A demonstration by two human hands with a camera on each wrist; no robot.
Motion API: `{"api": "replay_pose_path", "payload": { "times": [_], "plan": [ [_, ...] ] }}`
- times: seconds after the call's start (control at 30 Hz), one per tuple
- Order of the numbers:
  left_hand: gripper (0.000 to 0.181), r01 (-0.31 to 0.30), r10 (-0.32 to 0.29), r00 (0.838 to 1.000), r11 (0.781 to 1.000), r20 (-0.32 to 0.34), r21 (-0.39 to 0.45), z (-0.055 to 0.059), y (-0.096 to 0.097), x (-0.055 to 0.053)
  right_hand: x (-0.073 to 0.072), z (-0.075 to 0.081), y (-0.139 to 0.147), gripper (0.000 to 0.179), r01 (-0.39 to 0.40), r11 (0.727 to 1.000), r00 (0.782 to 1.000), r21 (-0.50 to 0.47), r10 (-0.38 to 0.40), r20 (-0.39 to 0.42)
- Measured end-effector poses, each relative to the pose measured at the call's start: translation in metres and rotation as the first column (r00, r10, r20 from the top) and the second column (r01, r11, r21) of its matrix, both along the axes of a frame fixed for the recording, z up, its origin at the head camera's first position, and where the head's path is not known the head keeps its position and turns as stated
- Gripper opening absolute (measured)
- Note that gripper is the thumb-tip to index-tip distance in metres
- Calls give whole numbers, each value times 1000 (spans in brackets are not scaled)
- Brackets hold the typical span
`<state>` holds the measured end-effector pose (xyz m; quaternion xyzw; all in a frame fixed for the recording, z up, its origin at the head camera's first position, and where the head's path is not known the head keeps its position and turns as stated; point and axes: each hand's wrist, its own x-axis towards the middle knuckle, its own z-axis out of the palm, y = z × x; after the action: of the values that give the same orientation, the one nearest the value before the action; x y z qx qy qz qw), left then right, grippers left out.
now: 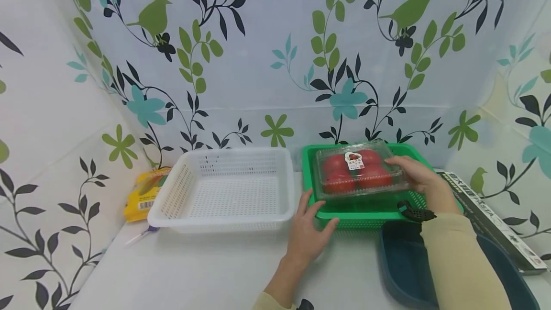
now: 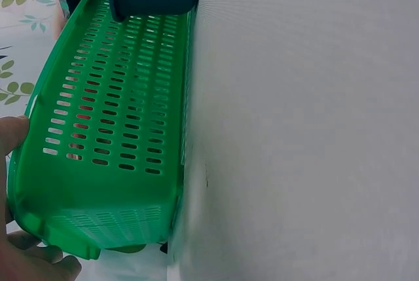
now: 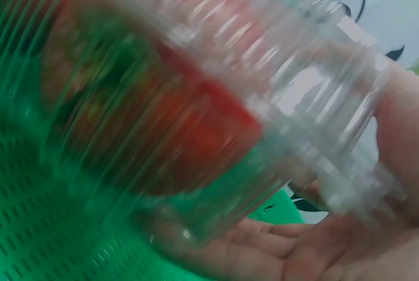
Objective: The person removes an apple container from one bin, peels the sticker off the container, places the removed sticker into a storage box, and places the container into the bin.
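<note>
My right hand [image 1: 419,176] grips the right end of a clear plastic box of red tomatoes [image 1: 359,169], tilted over a green basket [image 1: 307,169]. A small white label is on its lid. In the right wrist view, the blurred box shows tomatoes [image 3: 177,130] with green tops, and the right hand's fingers [image 3: 262,248] reach under it. My left hand [image 1: 307,233] holds the basket's near left corner, thumb towards the front. Seen from the left wrist, its fingers [image 2: 46,255] curl at the short side of the slotted basket [image 2: 111,97].
Left of the green basket stands a white perforated basket [image 1: 232,226]. A yellow packet [image 1: 144,195] lies beyond its left side. A dark blue bin [image 1: 406,271] sits under my right forearm, with a long black-and-white box [image 1: 495,219] along the right.
</note>
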<state>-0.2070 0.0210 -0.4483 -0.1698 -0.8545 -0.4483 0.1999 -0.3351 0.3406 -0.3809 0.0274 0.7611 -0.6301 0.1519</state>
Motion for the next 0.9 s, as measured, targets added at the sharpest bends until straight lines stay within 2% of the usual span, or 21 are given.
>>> {"api": "replay_pose_path", "payload": {
  "times": [0.17,0.27,0.47,0.7,0.8,0.9],
  "plan": [
    [48,2,-2,1000,1000,2,8,-1,1,1,6,15,-3,33,6,998,1000,-59,-7,-24],
    [48,5,-5,1000,1000,-3,13,-1,0,0,10,21,-4,25,12,996,999,-84,-14,-32],
    [49,7,-7,1000,1000,-18,13,-2,-1,0,18,31,-5,30,21,996,997,-92,-27,-68],
    [51,10,-10,1000,1000,6,11,0,-2,2,32,42,-9,30,17,992,995,-126,-29,-94],
    [50,10,-10,1000,1000,19,14,0,-2,2,40,44,-11,41,28,987,996,-160,-41,-83],
    [51,8,-8,1000,1000,25,13,-1,-1,2,48,46,-14,64,40,980,996,-194,-54,-67]
  ]
}}
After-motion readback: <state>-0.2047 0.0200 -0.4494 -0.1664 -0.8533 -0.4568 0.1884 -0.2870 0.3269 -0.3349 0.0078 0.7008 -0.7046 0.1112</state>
